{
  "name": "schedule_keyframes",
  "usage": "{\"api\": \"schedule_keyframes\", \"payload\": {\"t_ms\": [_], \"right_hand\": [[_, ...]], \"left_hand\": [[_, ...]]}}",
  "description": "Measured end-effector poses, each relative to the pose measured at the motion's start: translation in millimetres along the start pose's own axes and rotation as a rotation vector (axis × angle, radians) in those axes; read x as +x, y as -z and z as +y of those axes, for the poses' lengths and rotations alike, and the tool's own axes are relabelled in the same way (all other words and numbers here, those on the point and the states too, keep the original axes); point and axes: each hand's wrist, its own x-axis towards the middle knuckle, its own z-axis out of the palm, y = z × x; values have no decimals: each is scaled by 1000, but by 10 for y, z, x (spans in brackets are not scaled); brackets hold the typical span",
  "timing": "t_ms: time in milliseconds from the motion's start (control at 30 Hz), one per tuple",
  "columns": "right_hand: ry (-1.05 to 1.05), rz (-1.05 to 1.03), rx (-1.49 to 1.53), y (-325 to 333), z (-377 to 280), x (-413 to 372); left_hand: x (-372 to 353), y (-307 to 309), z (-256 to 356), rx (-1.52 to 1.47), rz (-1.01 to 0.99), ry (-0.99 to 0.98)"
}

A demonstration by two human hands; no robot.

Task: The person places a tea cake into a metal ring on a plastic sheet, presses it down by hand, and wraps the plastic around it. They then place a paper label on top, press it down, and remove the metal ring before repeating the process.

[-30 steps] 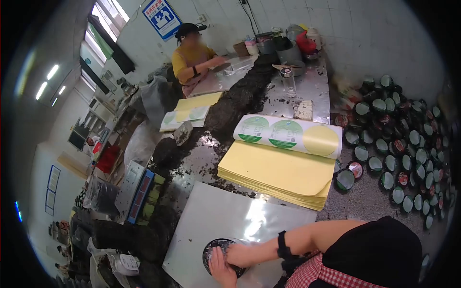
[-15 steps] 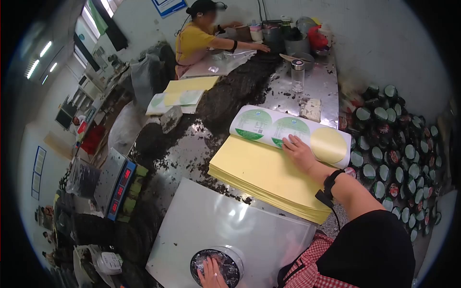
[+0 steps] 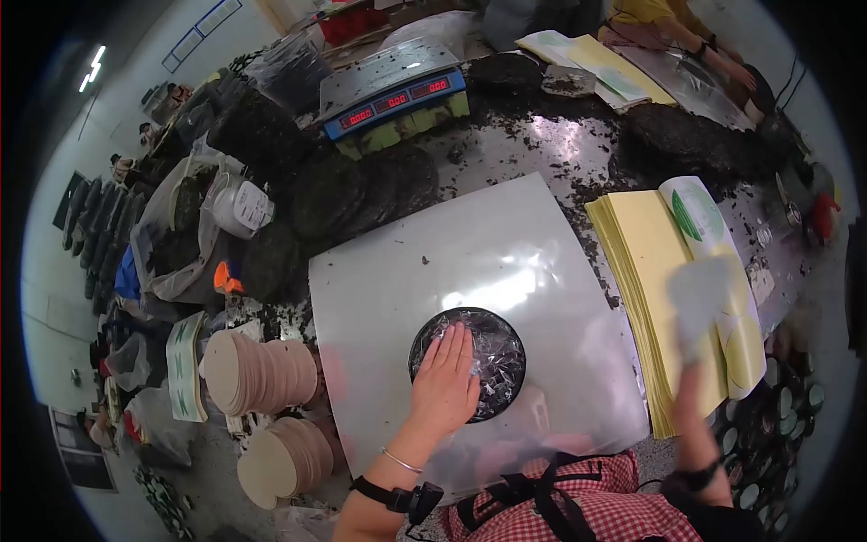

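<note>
My left hand (image 3: 444, 379) lies flat, fingers stretched, on a round black package (image 3: 495, 361) covered in crinkled clear film. The package rests on a shiny metal sheet (image 3: 406, 271) in front of me. To the right, my right hand (image 3: 692, 375) is smeared by motion. It holds a pale grey, label-like piece (image 3: 700, 298), too blurred to make out exactly. Beneath that hand is a stack of yellow backing sheets (image 3: 637, 271), its top sheet curled over at the right. A green and white round label (image 3: 699, 208) shows on the curled part.
A scale (image 3: 393, 99) with red digits stands at the back. Dark round cakes (image 3: 330, 194) lie beyond the sheet. Stacks of beige discs (image 3: 262, 370) and a white-lidded jar (image 3: 242, 206) are to the left. A co-worker's arm (image 3: 695, 41) reaches in at upper right.
My view has turned left and down. My right hand has left the curled label sheet and now carries a pale piece. My left hand stays on the round package.
</note>
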Motion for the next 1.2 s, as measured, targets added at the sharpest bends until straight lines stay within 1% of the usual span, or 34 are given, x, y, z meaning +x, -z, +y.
{"api": "schedule_keyframes", "payload": {"t_ms": [33,67,100,133,167,200,233,267,300,333,400,433,467,500,533,567,600,633,667,733,767,833,867,933,967,1000,1067,1100,1133,1167,1200], "right_hand": [[274,-150,-27,-721,-778,97],[389,-323,-159,-1096,-1244,273],[452,-328,-136,-1496,-1321,305],[426,-316,-211,-1740,-1386,330],[422,-354,-263,-1830,-1393,366],[413,-396,-317,-1883,-1412,395],[409,-406,-332,-1874,-1429,432],[459,-450,-418,-1811,-1457,460],[504,-501,-504,-1738,-1500,471],[490,-519,-520,-1683,-1539,482],[562,-579,-522,-1581,-1655,530],[545,-671,-502,-1506,-1765,614],[539,-679,-505,-1538,-1784,783],[529,-577,-331,-1590,-1816,980],[512,-473,-157,-1656,-1853,1073],[503,-482,-157,-1840,-1811,1071],[521,-475,-267,-2114,-1702,1067],[542,-465,-375,-2268,-1679,1073],[552,-474,-372,-2273,-1671,1075],[589,-593,-397,-2215,-1657,1025],[592,-604,-390,-2234,-1667,997],[658,-614,-402,-2300,-1708,896],[708,-652,-410,-2361,-1723,812],[700,-663,-400,-2480,-1699,678],[729,-663,-393,-2508,-1690,646],[757,-658,-400,-2511,-1674,621],[821,-635,-409,-2519,-1697,624],[787,-614,-377,-2549,-1732,582],[741,-600,-345,-2565,-1770,504],[775,-631,-399,-2580,-1827,381],[789,-639,-400,-2510,-1800,275]], "left_hand": [[-6,-13,2,20,-2,-4],[-23,-58,-9,2,83,4],[-48,-12,18,-258,31,90],[-63,30,34,-520,-21,177],[-55,3,6,-416,-15,157],[-56,1,1,-430,-15,157],[-60,2,12,-527,-48,218],[-67,12,30,-629,-86,278],[-76,46,44,-656,-95,280],[-64,96,50,-662,-96,296],[-66,10,47,-680,-106,306],[-102,-110,43,-1041,-6,345],[-132,-181,34,-1397,102,386],[-138,-41,-5,-808,81,258],[-105,11,-8,-816,75,265],[-72,53,-6,-962,55,295],[-76,78,-11,-1103,35,323],[-141,25,-43,-902,15,294],[-241,-23,-161,-902,23,307],[-572,-57,-401,-279,164,-263],[-690,-26,-435,-280,159,-251],[-901,70,-436,-286,14,-184],[-959,82,-401,-295,7,-153],[-801,162,-509,-366,-28,-224],[-769,269,-555,-427,-11,-267],[-913,205,-571,-408,2,-253],[-1147,-149,-672,-1093,213,180],[-1006,-219,-595,-1071,231,174],[-776,-322,-382,-1047,465,358],[-694,-413,-242,-1019,692,552],[-726,-484,-263,-1016,706,562]]}}
